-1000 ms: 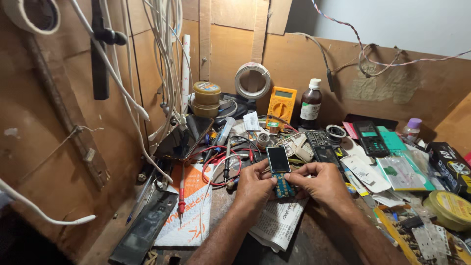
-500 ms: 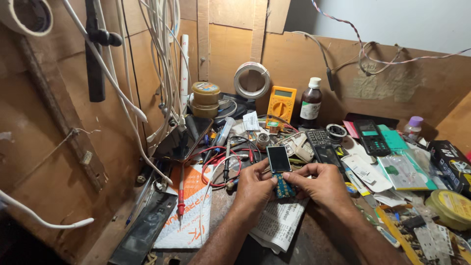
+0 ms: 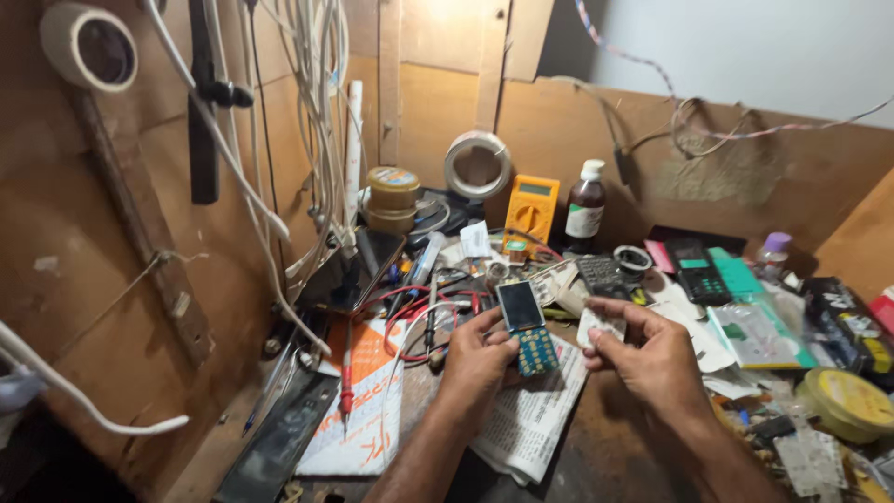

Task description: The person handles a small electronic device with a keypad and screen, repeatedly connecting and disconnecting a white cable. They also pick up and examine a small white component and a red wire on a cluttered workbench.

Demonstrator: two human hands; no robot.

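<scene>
The left hand [image 3: 480, 359] grips a small phone [image 3: 524, 328] with a blue keypad, its fingers closed around the lower half so that the dark screen stands out above the fingertips. Half a second ago both hands were together on this phone; now the right hand [image 3: 652, 359] has come away to the right of it and is apart from it. I judge from this that one part has just been separated from the phone. The right thumb and fingers are pinched on a small pale piece [image 3: 598, 326], perhaps a cover, which shows just beside the phone; what it is exactly I cannot tell.

Under the phone lies a folded newspaper [image 3: 526, 424] on the bench. To the left of the phone a red probe [image 3: 346, 373] rests on an orange and white paper [image 3: 363, 410]. Behind the phone there are tangled red wires [image 3: 414, 303], and further behind it a yellow meter [image 3: 532, 207] and a brown bottle [image 3: 585, 207] stand against the wooden wall. Far to the right of the phone lies a black handset [image 3: 694, 270], and a round yellow tin [image 3: 852, 401].
</scene>
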